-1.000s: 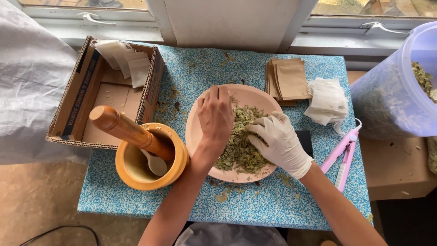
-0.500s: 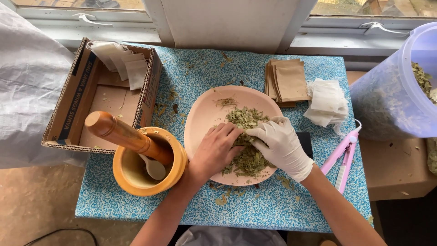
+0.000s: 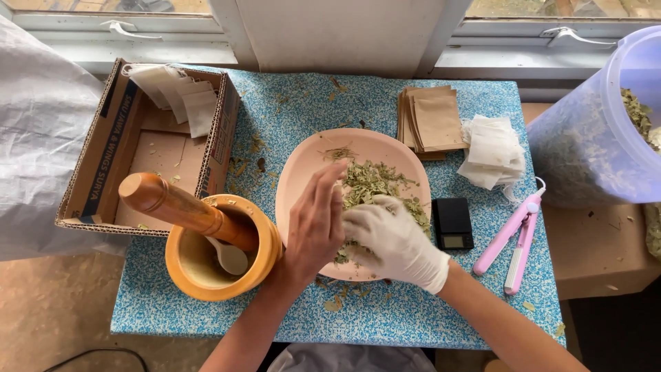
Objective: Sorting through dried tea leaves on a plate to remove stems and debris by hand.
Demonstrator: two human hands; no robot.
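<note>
1. Head view: the bare left hand (image 3: 315, 222) stands on edge over the near left part of the pink plate (image 3: 303, 172), fingers straight and pressed together, touching the dried leaves (image 3: 375, 182).
2. The gloved right hand (image 3: 392, 241) lies just beside it on the leaf pile, fingers curled down into the leaves; whether it pinches any cannot be told.
3. The leaves sit in the middle and near half of the plate; the far rim is mostly bare.
4. The plate's left rim is just beside the wooden mortar (image 3: 227, 265), which holds a pestle (image 3: 182, 210) leaning left and a small spoon (image 3: 231, 258).
5. The blue speckled table (image 3: 303, 103) has open room between the plate and its far edge, with only leaf crumbs there; its near edge runs close under the forearms.
6. A cardboard box (image 3: 96, 172) stands at the left edge, white sachets (image 3: 179, 96) leaning in its far corner, a blue band of print on its side.
7. Brown paper pouches (image 3: 430, 120) are stacked beyond the plate, a heap of white filter bags (image 3: 492, 148) just right of them.
8. A small black scale (image 3: 454, 224) lies just right of the plate, a pink sealer (image 3: 516, 238) near the right edge.
9. A translucent purple tub (image 3: 592, 138) of leaves stands off the table's right side.
</note>
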